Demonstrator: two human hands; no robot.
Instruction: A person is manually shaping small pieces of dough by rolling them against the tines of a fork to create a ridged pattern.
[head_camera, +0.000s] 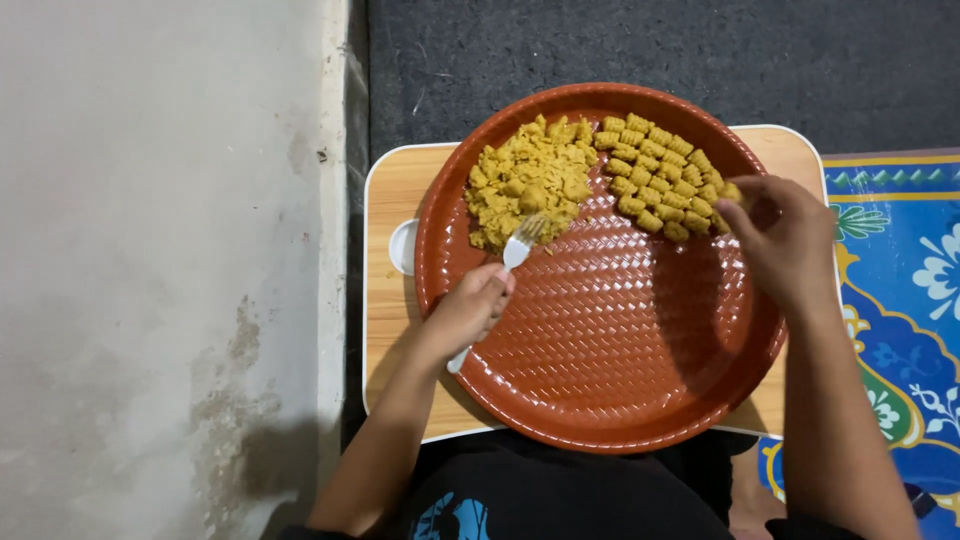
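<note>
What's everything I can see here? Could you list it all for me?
tray: one, reddish-brown, round, on the small table
small table: one, light wood with white edge, under the tray
dough heap: one, yellow, tray's upper left
shaped pieces: many, yellow, ridged, rows at tray's upper right
fork: one, white, tines at the heap
mat: one, blue, floral, right side
left hand: holds the fork
right hand: pinches a yellow piece by the rows

A white plastic fork (510, 258) lies slanted in the left hand (468, 310), its tines touching a loose yellow dough heap (528, 182). A small ridged dough piece (733, 192) sits pinched at the right hand's (785, 240) fingertips, beside neat rows of shaped pieces (662, 175).
</note>
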